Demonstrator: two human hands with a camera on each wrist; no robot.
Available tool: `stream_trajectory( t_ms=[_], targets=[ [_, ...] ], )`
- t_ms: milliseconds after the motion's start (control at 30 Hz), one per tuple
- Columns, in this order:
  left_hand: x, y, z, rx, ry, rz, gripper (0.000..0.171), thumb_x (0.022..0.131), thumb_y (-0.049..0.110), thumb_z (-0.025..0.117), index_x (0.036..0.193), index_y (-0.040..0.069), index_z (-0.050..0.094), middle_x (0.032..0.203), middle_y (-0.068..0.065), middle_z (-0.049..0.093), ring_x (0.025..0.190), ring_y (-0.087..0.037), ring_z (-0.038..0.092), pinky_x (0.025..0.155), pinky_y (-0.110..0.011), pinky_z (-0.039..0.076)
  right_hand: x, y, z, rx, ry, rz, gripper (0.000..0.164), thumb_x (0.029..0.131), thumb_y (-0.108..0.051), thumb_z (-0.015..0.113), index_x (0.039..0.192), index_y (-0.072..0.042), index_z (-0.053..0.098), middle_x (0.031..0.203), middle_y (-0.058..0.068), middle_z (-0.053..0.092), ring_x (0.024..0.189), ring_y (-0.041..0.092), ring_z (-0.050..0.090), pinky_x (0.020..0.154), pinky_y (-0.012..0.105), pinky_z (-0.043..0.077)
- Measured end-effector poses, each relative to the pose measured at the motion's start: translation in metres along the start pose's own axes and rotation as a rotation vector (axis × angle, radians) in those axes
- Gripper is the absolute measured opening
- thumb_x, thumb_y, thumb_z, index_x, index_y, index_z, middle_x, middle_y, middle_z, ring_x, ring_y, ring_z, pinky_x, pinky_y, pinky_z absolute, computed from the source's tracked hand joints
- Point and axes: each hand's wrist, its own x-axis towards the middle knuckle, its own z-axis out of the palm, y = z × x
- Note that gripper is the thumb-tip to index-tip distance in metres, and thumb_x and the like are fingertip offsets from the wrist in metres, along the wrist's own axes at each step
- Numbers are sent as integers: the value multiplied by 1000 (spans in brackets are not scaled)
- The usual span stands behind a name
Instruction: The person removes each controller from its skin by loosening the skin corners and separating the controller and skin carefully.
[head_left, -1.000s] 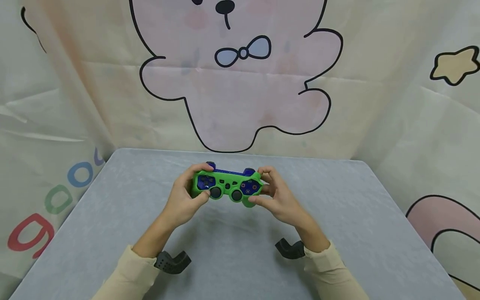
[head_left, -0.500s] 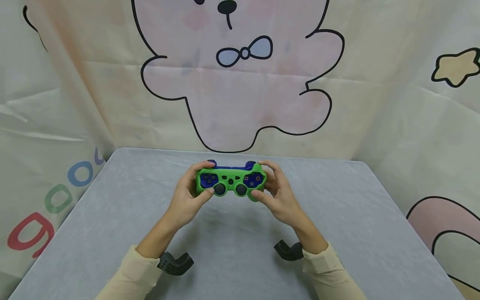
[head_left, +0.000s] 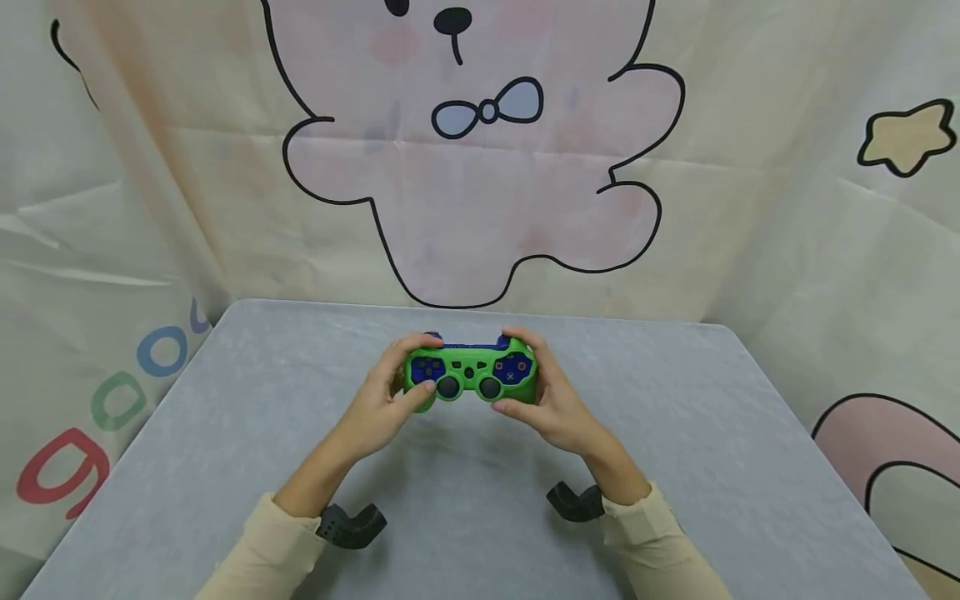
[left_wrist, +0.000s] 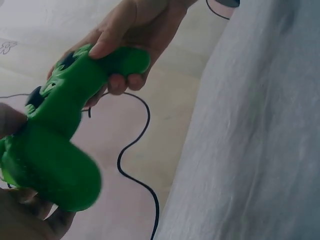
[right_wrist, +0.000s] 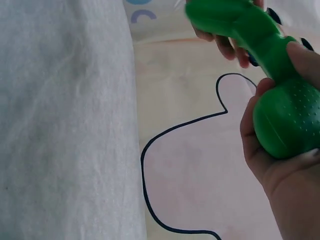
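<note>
Controller (head_left: 471, 377) shifted right; green-blue, dark sticks; both hands (head_left: 375, 408) (head_left: 558, 404) grip it.

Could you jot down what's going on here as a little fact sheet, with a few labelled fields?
Held item: game controller, green with blue button patches and two dark thumbsticks
Left hand: grips the controller's left handle, thumb by the left stick
Right hand: grips the right handle, thumb under the right stick
Position: lifted above the grey table, not resting on it
Clothing: cream sleeves
Backdrop: cloth with a cartoon bear and a star
</note>
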Motion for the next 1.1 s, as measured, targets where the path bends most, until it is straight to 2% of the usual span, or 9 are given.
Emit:
stream_trajectory(
  t_ms=[100,233,333,533,700,800,933,1000,1100],
  targets=[
    [1,-3,-5,90,35,-22,31,104,8,54,134,15,61,153,-7,44,122,-25,58,90,-29,55,1,4,-1,-17,-6,-1,76,95,4,65,156,-13,23,131,13,45,107,15,63,83,28,59],
    [2,-6,-8,108,92,-31,30,104,11,55,133,11,64,157,-9,41,129,-35,59,95,-32,56,1,5,-2,-21,13,20,74,96,5,62,156,-12,23,129,13,47,110,15,62,85,26,58],
    [4,-6,-7,74,168,-24,32,102,9,58,134,8,64,154,-10,45,128,-38,60,91,-25,57,0,6,-3,-6,38,30,74,96,6,62,156,-11,21,129,13,48,111,13,63,87,25,58],
    [4,-6,-3,61,314,3,24,98,2,63,120,-1,72,140,-12,56,125,-28,61,80,-16,57,0,7,0,22,24,29,74,97,5,61,157,-14,21,130,8,47,114,14,62,90,25,58],
    [5,-7,-1,59,375,15,15,96,-1,64,107,-4,74,126,-11,56,122,-17,53,74,-15,57,1,9,2,37,-4,15,73,97,6,60,157,-11,20,131,9,46,115,14,61,90,26,57],
    [6,-5,-2,12,344,-3,13,100,0,58,104,-6,69,124,-9,52,122,-17,51,75,-12,54,1,9,3,23,-19,1,73,98,5,59,157,-10,20,132,12,44,113,14,61,88,26,58],
    [6,0,-3,-42,227,-57,16,107,5,46,106,-5,58,130,-10,46,128,-21,43,89,-18,49,2,7,4,-3,-5,-14,72,97,6,59,157,-11,23,133,12,44,113,14,59,88,27,58],
    [4,3,-3,13,187,-64,16,107,9,46,108,-1,58,136,-11,44,132,-23,41,96,-30,50,2,5,4,-3,7,-16,72,96,8,60,157,-11,25,133,12,44,114,14,59,90,26,57],
    [1,6,-2,181,159,-23,16,105,14,54,116,8,64,148,-12,41,140,-29,38,102,-53,48,2,1,5,3,20,-15,72,96,10,59,156,-11,26,135,12,44,115,15,58,91,25,57]
  ],
)
